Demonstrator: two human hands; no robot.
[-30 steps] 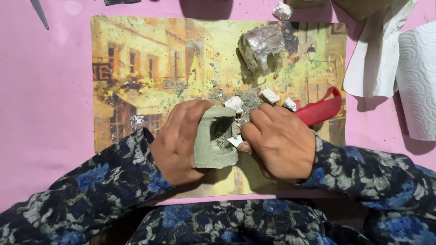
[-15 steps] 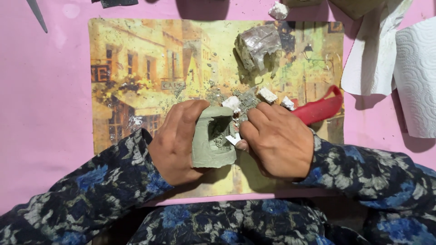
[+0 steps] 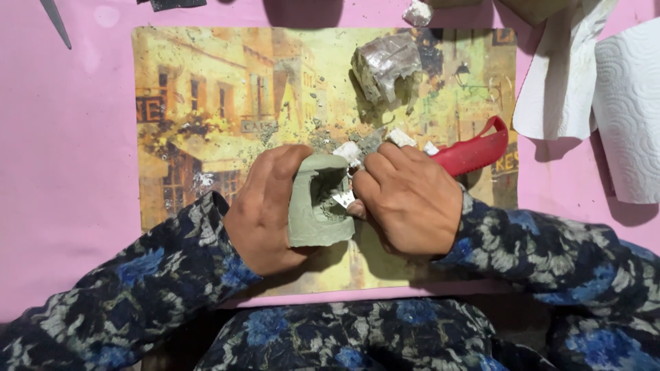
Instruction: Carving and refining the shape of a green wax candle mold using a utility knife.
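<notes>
right now the left hand (image 3: 265,209) wraps its fingers around a grey-green clay block (image 3: 317,203) over the printed placemat (image 3: 206,103). right hand (image 3: 409,199) pinches a small blade (image 3: 343,200) into the block's hollow, red-handled tool (image 3: 474,150) just behind.

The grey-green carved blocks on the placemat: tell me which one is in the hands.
The smooth hollowed block, gripped by the left hand with the right hand working at its hollow. The other, foil-covered block lies untouched near the placemat's top edge.

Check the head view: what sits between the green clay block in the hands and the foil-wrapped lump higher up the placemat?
Head view: between the green clay block and the foil-wrapped lump lie grey crumbs and dust plus a small white chip on the placemat.
</notes>
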